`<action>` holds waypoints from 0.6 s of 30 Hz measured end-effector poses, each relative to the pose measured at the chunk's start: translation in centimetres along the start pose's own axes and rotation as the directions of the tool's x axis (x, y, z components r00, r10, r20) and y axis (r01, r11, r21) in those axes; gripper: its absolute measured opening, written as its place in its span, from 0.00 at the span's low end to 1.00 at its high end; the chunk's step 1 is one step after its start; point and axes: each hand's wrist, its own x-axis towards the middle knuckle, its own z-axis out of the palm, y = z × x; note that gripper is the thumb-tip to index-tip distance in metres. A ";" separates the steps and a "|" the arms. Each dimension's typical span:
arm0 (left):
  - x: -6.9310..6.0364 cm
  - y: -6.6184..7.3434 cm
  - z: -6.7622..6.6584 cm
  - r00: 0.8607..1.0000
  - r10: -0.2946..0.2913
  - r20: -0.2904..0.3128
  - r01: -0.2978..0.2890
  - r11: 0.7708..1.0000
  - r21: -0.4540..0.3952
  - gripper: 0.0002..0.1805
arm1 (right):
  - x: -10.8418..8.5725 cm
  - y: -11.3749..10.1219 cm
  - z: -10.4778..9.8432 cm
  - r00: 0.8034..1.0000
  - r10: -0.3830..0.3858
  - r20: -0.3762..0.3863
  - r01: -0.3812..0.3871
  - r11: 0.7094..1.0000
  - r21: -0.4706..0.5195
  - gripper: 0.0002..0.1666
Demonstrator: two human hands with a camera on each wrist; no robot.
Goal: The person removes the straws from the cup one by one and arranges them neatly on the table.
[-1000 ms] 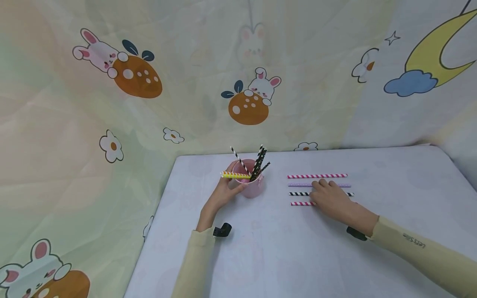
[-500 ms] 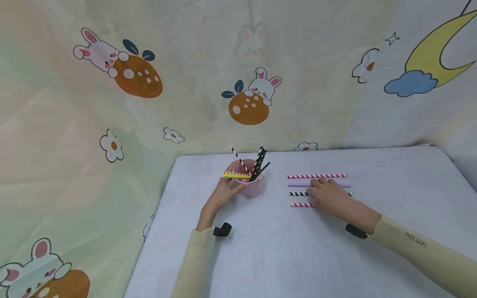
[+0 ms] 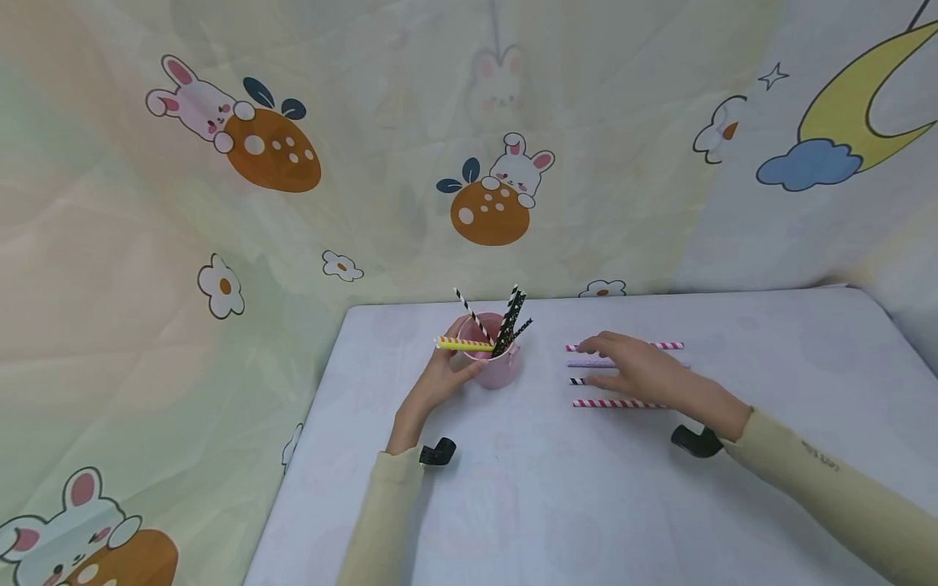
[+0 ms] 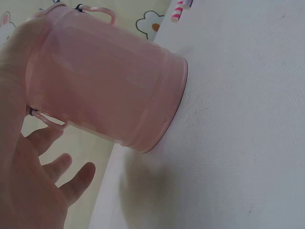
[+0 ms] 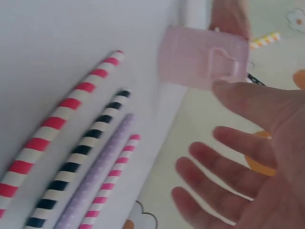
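Note:
A small pink bucket [image 3: 500, 375] stands on the table, gripped near its rim by my left hand [image 3: 438, 381]. Yellow patterned straws [image 3: 463, 346] lean left out of it, with a black-and-white striped straw [image 3: 469, 308] and several dark straws [image 3: 507, 325]. My right hand [image 5: 259, 162] holds nothing, its fingers spread apart above a row of paper straws. The row has a red-and-white striped straw [image 3: 611, 404] nearest, then a black-and-white one [image 5: 82, 148], a purple dotted one [image 5: 97, 174] and a pink-and-white one [image 3: 668, 346]. The hand partly covers them in the head view.
White cloth covers the table [image 3: 513, 505]. Behind it hangs a backdrop [image 3: 381, 146] printed with rabbits, flowers and a moon. Black wrist cameras sit below the left wrist [image 3: 438, 452] and the right wrist [image 3: 696, 442].
My right hand has lifted off the straws, spread its fingers and shifted slightly left. The nearest striped straw has moved a little toward me. The left hand and bucket stay put.

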 end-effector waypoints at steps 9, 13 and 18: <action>-0.1 0.1 0.0 1.000 -0.001 -0.011 0.001 1.000 0.012 0.45 | 1.8 -1.5 -2.1 0.988 -0.078 -0.136 0.087 0.994 0.062 0.35; -0.4 1.5 -0.2 1.000 -0.001 0.002 0.001 1.000 0.008 0.45 | 2.6 -3.0 -3.0 0.987 -0.064 -0.148 0.069 0.997 0.029 0.35; -0.7 3.2 -0.5 1.000 0.002 0.030 -0.003 1.000 0.023 0.44 | 3.3 -4.8 -3.9 0.985 -0.075 -0.153 0.073 0.997 -0.020 0.33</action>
